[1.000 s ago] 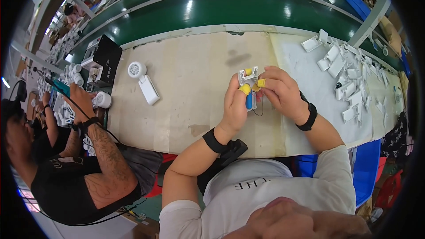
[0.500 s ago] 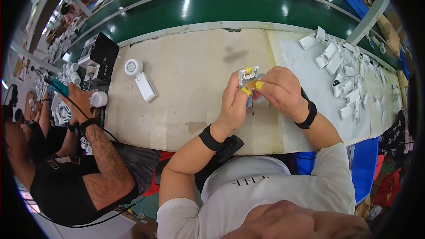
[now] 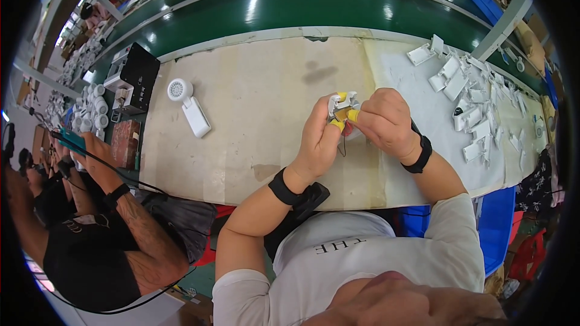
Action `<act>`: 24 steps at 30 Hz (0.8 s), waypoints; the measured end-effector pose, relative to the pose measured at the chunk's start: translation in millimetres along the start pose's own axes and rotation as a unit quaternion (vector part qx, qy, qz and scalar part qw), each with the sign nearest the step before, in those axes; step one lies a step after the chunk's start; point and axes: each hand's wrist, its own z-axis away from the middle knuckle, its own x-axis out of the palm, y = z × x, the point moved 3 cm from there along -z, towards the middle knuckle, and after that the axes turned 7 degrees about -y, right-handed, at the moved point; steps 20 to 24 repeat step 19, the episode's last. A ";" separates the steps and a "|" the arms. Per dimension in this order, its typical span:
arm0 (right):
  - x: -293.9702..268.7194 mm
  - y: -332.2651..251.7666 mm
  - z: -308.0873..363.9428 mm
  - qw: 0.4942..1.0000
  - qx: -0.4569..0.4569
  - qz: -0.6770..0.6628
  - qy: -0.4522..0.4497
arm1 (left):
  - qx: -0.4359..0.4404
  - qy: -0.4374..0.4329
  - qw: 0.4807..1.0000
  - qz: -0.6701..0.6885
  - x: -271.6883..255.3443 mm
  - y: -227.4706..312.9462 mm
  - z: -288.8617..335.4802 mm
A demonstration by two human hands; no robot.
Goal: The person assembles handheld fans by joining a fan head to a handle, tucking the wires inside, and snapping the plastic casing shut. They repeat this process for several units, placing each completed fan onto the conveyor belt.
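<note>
Over the middle right of the worktable, my left hand [image 3: 319,136] is closed round a small white plastic housing [image 3: 342,101], its hollow side showing. Inside it is a brownish-gold part [image 3: 342,113]. My right hand [image 3: 386,122] is pinched against the housing's right side; its fingers hide what they grip. Yellow covers wrap several fingertips. A thin dark wire [image 3: 343,148] hangs in a loop below, beside a bit of red. Left of my hands lies a white handheld fan [image 3: 196,119] with a round grille head.
Loose white plastic parts [image 3: 456,78] are heaped on the right. A black box-shaped device [image 3: 133,78] and a reddish-brown block [image 3: 125,143] stand at the left edge. A co-worker's hand [image 3: 96,156] holds a teal tool [image 3: 69,139]. Beyond the table runs a green conveyor [image 3: 314,6].
My hands stay nearly in place, with the housing turned slightly. On the left, the co-worker's hands and teal tool have moved down and away with a white round part, uncovering the reddish-brown block.
</note>
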 end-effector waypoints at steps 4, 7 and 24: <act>0.7 1.4 0.5 1.000 -0.007 -0.006 0.005 | -0.007 -0.011 1.000 -0.018 -1.7 0.9 0.4; -0.3 0.9 0.4 1.000 -0.006 -0.011 0.002 | -0.007 -0.013 1.000 -0.023 -1.9 -0.7 0.8; -2.3 1.1 -0.5 1.000 -0.019 -0.007 0.002 | -0.032 -0.019 0.999 -0.036 -4.4 -4.0 1.6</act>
